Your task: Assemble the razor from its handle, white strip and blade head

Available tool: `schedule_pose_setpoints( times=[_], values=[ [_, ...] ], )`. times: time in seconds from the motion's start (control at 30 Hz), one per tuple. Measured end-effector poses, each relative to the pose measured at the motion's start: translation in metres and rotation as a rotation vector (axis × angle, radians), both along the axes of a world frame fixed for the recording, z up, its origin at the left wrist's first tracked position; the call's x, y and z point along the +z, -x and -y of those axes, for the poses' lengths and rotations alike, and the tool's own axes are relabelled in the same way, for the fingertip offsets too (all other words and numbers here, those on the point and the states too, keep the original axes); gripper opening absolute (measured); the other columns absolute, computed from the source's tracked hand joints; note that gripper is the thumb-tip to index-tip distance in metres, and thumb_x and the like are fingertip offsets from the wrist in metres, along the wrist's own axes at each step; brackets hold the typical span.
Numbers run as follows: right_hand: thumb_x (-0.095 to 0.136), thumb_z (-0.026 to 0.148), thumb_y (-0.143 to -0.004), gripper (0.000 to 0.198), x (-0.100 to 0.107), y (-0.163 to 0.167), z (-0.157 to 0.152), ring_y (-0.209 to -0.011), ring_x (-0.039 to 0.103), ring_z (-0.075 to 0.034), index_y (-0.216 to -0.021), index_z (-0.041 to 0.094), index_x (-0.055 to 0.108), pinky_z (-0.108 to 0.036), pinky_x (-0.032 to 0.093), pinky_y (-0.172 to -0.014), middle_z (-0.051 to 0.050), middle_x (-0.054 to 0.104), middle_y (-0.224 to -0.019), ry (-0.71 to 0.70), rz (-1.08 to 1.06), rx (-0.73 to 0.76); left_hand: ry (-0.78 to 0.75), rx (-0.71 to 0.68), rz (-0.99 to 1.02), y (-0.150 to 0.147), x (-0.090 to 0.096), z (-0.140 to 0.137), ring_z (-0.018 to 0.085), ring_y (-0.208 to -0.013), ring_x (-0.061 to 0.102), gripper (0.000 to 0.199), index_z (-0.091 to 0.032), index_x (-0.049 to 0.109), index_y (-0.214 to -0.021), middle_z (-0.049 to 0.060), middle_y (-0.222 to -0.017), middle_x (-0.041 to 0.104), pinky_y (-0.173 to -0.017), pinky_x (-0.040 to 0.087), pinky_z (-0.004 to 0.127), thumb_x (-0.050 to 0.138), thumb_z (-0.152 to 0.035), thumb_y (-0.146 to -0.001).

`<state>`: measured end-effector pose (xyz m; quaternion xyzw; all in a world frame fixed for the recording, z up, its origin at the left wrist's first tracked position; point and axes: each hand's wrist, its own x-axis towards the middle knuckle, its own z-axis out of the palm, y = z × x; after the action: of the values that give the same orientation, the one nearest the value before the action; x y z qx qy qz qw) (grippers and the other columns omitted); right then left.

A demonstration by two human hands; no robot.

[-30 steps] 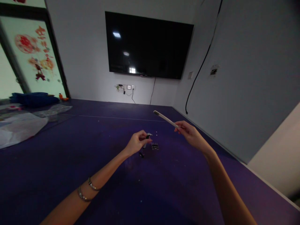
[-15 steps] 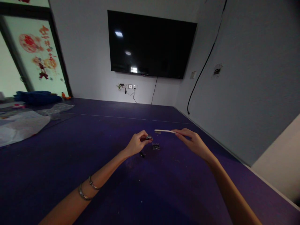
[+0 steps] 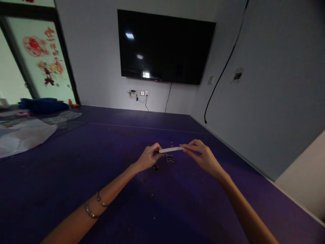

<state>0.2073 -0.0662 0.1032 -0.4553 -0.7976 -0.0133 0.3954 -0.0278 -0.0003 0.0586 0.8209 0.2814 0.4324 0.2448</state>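
My right hand (image 3: 199,155) pinches a pale toothbrush (image 3: 170,149) by its handle. The brush's head end is over the fingertips of my left hand (image 3: 148,157), and its bristles face down out of sight. My left hand is closed in a pinch on a small dark shiny piece, now mostly hidden behind the brush head. Just below the brush, a small dark block with clear edges (image 3: 170,158) lies on the purple surface (image 3: 162,203). A small black piece (image 3: 155,167) rests under my left hand.
A dark television (image 3: 166,47) hangs on the wall ahead, above sockets with cables (image 3: 142,93). A black cable (image 3: 223,71) dangles along the right wall. White plastic sheeting (image 3: 30,137) and a dark blue cloth bundle (image 3: 44,105) lie at the left.
My right hand has brought the toothbrush left and down, from beside the small dark piece onto it. The brush has tilted, its bristles turning out of view. My left hand stays nearly still.
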Motion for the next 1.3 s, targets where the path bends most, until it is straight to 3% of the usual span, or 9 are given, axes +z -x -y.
schedule_pose_setpoints(
  times=[0.27,0.43,0.67,1.3],
  values=[
    [0.052,0.034,-0.084,0.026,0.0,-0.003,-0.001,-0.079,0.052,-0.019,-0.106,0.031,0.066,-0.033,0.045,-0.069,-0.006,0.058,-0.082,-0.014,-0.004,-0.025,0.006,-0.014,0.029,-0.002,0.001,0.005,0.014,-0.065,0.057,0.015,-0.019,0.055,-0.076,0.002,-0.07,0.063,-0.061,0.043,0.025,0.06,-0.032,-0.077],
    [0.052,0.035,-0.085,0.026,0.002,-0.006,0.001,-0.077,0.052,-0.018,-0.106,0.032,0.066,-0.031,0.044,-0.067,-0.006,0.059,-0.082,-0.009,0.037,0.033,-0.015,-0.011,0.004,-0.003,0.002,0.007,0.013,-0.064,0.057,0.012,-0.018,0.056,-0.079,0.001,-0.069,0.062,-0.062,0.043,0.024,0.057,-0.03,-0.08],
    [0.051,0.034,-0.085,0.027,0.004,-0.011,0.003,-0.075,0.052,-0.018,-0.107,0.031,0.066,-0.03,0.042,-0.064,-0.006,0.058,-0.08,-0.072,0.062,-0.023,-0.064,0.013,-0.016,-0.003,0.002,0.009,0.014,-0.066,0.058,0.013,-0.018,0.057,-0.078,0.002,-0.071,0.063,-0.063,0.042,0.024,0.056,-0.03,-0.08],
    [0.051,0.034,-0.086,0.027,0.007,-0.017,0.006,-0.076,0.052,-0.017,-0.11,0.034,0.064,-0.033,0.04,-0.072,-0.004,0.056,-0.08,-0.119,0.198,0.004,-0.096,-0.002,-0.068,0.0,0.002,0.012,0.014,-0.069,0.059,0.007,-0.019,0.058,-0.082,0.003,-0.077,0.065,-0.063,0.04,0.024,0.055,-0.025,-0.081]
  ],
)
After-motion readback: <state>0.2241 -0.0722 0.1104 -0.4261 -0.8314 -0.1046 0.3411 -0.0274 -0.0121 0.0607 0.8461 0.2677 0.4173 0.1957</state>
